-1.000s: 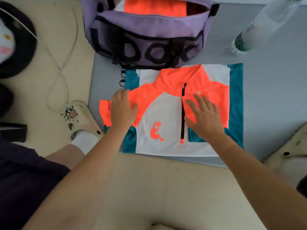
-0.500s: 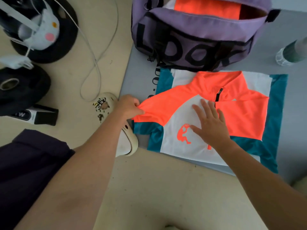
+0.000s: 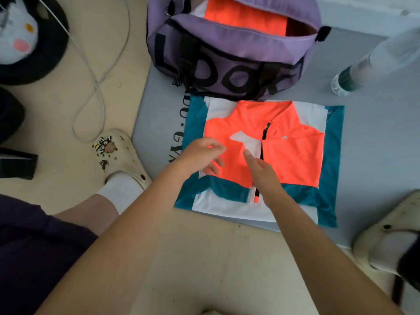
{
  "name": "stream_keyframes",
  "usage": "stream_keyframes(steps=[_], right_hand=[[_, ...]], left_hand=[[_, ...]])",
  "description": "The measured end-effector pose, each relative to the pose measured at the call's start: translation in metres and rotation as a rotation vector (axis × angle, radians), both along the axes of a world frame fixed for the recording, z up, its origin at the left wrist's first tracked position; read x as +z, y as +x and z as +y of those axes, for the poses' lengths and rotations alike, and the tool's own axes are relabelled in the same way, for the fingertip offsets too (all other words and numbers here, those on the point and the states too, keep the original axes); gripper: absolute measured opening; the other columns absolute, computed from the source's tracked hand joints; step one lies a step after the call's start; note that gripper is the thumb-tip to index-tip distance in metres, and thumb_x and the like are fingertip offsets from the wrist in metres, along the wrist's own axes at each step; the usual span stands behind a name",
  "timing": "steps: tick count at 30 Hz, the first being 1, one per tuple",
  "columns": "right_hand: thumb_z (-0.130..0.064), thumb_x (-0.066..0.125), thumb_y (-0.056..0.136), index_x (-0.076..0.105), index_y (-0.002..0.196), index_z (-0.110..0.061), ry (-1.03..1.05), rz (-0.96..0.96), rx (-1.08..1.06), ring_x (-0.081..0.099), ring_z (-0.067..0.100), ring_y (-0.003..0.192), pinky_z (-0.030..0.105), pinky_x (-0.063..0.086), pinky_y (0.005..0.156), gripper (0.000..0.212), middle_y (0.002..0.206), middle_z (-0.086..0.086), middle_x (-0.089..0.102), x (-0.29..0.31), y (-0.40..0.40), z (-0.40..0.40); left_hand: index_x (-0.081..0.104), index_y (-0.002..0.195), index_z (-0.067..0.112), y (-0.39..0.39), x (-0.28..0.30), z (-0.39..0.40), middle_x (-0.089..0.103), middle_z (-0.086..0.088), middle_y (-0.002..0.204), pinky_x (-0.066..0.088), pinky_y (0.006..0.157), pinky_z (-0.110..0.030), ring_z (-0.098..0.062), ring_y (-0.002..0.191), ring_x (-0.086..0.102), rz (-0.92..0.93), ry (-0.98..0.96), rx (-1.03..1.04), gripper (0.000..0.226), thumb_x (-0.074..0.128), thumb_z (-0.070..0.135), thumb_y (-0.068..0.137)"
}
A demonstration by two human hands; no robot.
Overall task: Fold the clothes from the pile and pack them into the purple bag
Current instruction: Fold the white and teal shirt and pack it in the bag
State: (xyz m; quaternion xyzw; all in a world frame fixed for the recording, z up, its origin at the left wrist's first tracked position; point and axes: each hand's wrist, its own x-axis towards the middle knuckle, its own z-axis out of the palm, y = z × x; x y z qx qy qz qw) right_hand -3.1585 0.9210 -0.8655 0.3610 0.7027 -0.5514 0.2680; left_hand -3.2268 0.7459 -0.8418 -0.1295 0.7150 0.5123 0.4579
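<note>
Forearms reach in from the bottom edge, over a beige floor point(image 3: 204, 258). Beyond them a grey mat point(image 3: 375, 155) lies on the floor, and on it a zip-neck top point(image 3: 295, 160) in orange, white and teal lies flat, front up, with both orange sleeves folded in across the chest. The left hand point(image 3: 200, 155) is over the left folded sleeve, fingers loosely spread and blurred; its grip looks relaxed and holds nothing, though whether the fingertips touch the cloth cannot be told. The right hand point(image 3: 261, 171) lies just beside it near the black zip, fingers straight and together, edge down on the fabric, grip likewise loose and empty. To the left, a foot in a white sock and cream clog point(image 3: 120, 153) stands at the mat's edge. Just past the top's collar stands the purple bag point(image 3: 227, 53) with black lettering, unzipped, with an orange and white folded garment point(image 3: 245, 17) inside. To the bag's right a clear bottle point(image 3: 375, 62) is blurred.
</note>
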Motion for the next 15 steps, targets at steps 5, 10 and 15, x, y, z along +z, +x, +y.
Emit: stream_keyframes(steps=[5,10,15], right_hand=[[-0.038,0.068,0.087,0.067,0.086,-0.005,0.163,0.065,0.007,0.055,0.02,0.074,0.035,0.043,0.068,0.034,0.074,0.003,0.061,-0.015,0.006,0.007],[-0.026,0.062,0.091,0.068,0.094,-0.006,0.243,0.124,-0.011,0.066,0.033,0.08,0.046,0.053,0.078,0.021,0.084,0.012,0.07,-0.023,-0.006,0.018],[-0.041,0.082,0.072,0.056,0.1,-0.016,0.236,0.107,0.158,0.062,0.019,0.072,0.034,0.051,0.068,0.046,0.08,0.003,0.064,-0.021,-0.013,0.021]], left_hand=[[0.066,0.1,0.031,0.028,-0.033,-0.007,0.062,0.011,0.09,0.051,0.073,-0.029,-0.008,0.083,0.062,0.317,-0.336,-0.148,0.016,0.067,0.037,0.085],[0.049,0.099,0.025,0.044,-0.051,-0.007,0.048,0.013,0.083,0.035,0.056,-0.029,-0.011,0.073,0.051,0.528,-0.562,-0.167,0.033,0.073,0.036,0.081],[0.05,0.092,0.018,0.041,-0.057,-0.011,0.052,0.007,0.077,0.03,0.051,-0.027,-0.014,0.069,0.053,0.466,-0.666,0.014,0.03,0.068,0.041,0.086]])
